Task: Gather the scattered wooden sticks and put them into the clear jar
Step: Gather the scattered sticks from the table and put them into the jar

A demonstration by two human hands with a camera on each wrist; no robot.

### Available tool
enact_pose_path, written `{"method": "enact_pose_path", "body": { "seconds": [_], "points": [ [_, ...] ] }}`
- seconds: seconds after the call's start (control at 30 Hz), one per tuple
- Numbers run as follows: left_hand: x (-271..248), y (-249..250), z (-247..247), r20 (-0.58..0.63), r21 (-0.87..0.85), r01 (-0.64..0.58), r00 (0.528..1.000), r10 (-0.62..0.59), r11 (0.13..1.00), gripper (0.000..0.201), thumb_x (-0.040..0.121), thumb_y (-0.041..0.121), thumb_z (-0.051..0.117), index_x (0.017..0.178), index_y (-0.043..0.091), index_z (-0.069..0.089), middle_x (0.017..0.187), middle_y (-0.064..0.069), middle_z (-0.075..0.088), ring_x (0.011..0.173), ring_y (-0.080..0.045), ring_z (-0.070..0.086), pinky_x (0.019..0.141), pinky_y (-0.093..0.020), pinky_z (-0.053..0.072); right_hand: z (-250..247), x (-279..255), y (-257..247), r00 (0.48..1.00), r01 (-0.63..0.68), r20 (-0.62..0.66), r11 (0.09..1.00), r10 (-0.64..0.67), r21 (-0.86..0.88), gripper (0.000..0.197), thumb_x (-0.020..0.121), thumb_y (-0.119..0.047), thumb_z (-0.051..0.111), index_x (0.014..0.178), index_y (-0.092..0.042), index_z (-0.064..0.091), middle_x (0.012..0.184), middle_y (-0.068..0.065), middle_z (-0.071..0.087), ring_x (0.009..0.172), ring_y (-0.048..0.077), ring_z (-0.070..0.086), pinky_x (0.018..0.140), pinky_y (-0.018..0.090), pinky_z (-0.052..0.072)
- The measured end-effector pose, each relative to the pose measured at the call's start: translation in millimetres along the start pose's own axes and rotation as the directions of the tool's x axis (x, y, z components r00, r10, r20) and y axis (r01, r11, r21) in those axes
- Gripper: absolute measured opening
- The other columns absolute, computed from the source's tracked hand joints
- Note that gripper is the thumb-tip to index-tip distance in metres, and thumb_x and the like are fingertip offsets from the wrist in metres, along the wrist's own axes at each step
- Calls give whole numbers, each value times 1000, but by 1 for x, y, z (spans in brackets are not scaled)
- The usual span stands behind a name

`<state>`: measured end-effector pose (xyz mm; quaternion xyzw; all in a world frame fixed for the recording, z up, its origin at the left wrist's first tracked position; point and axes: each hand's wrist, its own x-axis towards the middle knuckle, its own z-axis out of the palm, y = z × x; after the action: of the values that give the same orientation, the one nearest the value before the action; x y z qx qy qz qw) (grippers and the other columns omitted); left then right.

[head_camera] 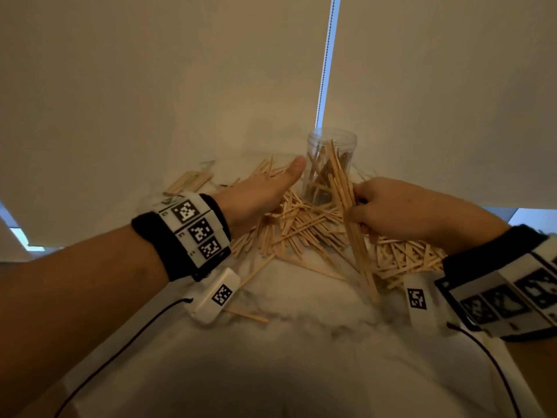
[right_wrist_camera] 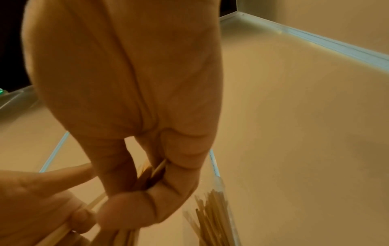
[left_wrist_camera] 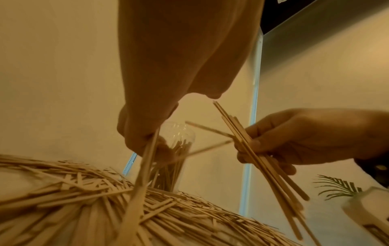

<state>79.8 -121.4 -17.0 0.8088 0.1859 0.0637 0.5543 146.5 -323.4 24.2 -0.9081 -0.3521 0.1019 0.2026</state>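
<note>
Your right hand [head_camera: 391,206] grips a bundle of long thin pale wooden sticks [head_camera: 355,233], fingers curled round it, bundle tilted w/ its top end leaning by the clear round plastic jar [head_camera: 331,140]. Your left hand [head_camera: 259,194] pinches a few sticks [left_wrist_camera: 145,166] btwn fingertips, thumb out toward the jar. Jar stands upright on the white marbled tabletop [head_camera: 301,312], partly filled w/ sticks. Loose pile of sticks [head_camera: 301,224] lies around the jar's base, under both hands
</note>
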Motion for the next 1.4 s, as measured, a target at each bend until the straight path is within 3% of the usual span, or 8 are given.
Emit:
{"method": "enact_pose_path", "body": {
  "seconds": [0.2,0.33,0.53,0.63,0.87,1.03,1.17,1.4],
  "points": [
    [0,11,10,30,46,-77,997,76,996,121,51,106,37,127,16,60,127,-10,63,121,-27,58,107,-46,39,4,8,-23,993,71,-100,994,-62,85,17,95,-21,53,92,-12,68,77,8,70,70,22,68,68,38,55],
    [5,16,15,-5,110,-233,972,235,966,94,60,102,41,66,9,55,71,-11,60,70,-23,60,86,-38,47,10,16,-37,982,166,-111,980,-153,113,22,95,-20,52,80,-14,66,74,11,69,63,22,65,64,44,56],
    [7,18,23,-105,-4,-251,963,249,968,89,81,89,32,117,10,50,102,-6,70,87,-17,70,87,-42,59,18,28,-50,941,249,-280,949,-191,191,18,95,-9,48,93,-14,65,80,5,70,69,14,67,61,26,56],
    [7,18,23,-132,-83,-276,956,264,958,63,98,67,32,121,10,45,96,2,63,76,-4,66,69,-24,55,17,33,-51,947,266,-227,950,-226,165,18,97,-11,48,95,-12,66,82,6,70,76,22,69,71,38,60],
    [10,28,10,-367,-310,-322,909,200,895,26,108,39,34,105,21,53,89,1,59,83,-16,58,80,-42,51,23,29,-53,905,296,-303,954,-299,-55,35,94,-30,64,129,-27,61,98,-6,71,87,10,66,83,30,54],
    [6,40,2,-425,-552,-382,894,144,742,23,109,35,38,93,22,48,64,3,45,60,-12,45,63,-37,49,30,20,-51,985,163,-50,986,-165,-45,50,82,-64,65,107,-22,56,98,-6,66,84,12,64,75,32,54],
    [-3,43,10,-364,-653,-405,909,203,640,18,108,33,41,98,20,47,65,2,41,55,-13,51,63,-37,59,39,21,-46,978,188,92,982,-186,-12,19,95,-35,63,89,-16,65,82,1,75,75,16,73,77,39,59],
    [-5,27,12,-233,-578,-337,941,246,743,26,109,34,39,93,14,42,63,4,36,53,-10,38,56,-26,45,28,20,-46,983,167,24,951,-180,259,27,86,-34,74,74,-10,73,74,4,76,74,17,75,74,31,60]
  ]
}}
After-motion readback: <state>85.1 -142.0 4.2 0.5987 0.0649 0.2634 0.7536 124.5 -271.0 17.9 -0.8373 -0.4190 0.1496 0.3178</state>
